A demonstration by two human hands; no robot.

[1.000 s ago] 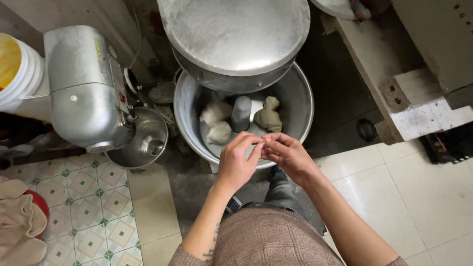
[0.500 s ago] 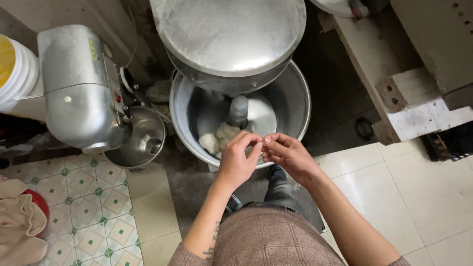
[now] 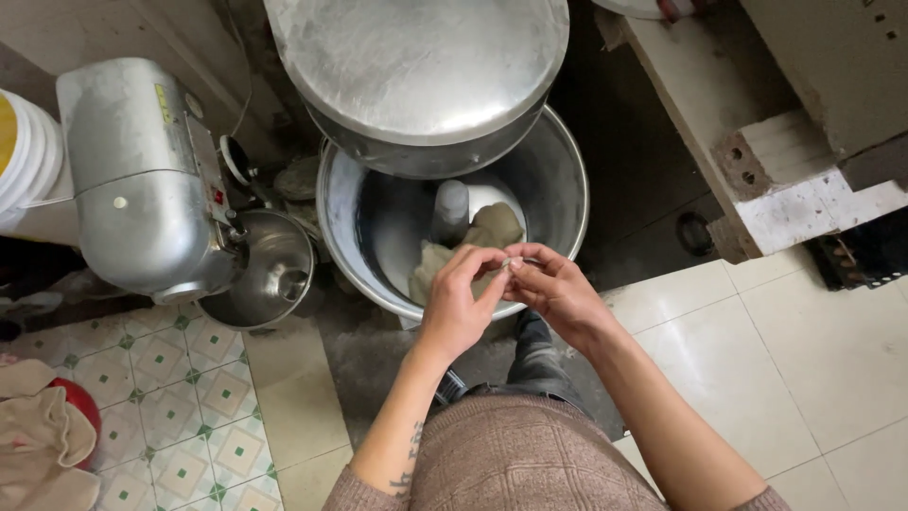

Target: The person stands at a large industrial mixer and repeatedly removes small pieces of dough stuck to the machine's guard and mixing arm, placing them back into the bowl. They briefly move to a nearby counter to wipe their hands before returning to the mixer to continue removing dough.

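Left hand (image 3: 459, 303) and right hand (image 3: 553, 289): fingertips pinched together on a small pale scrap of dough (image 3: 512, 262), held over the near rim of the large round steel mixing bowl (image 3: 558, 180). Beige dough lump (image 3: 473, 241) lies inside. Grey stand mixer (image 3: 142, 180) with small yellow label strip, left; white tiled floor (image 3: 813, 350) open to the right.

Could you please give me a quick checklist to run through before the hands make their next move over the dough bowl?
1. Left hand and right hand above the bowl rim, not inside: ok.
2. Small bit pinched between both hands' fingertips: ok.
3. Dough lies inside the bowl, around the centre post: ok.
4. Bowl stopped: cannot tell.
5. Mixer head covers the bowl's far half only: ok.
6. Hands clean: cannot tell.
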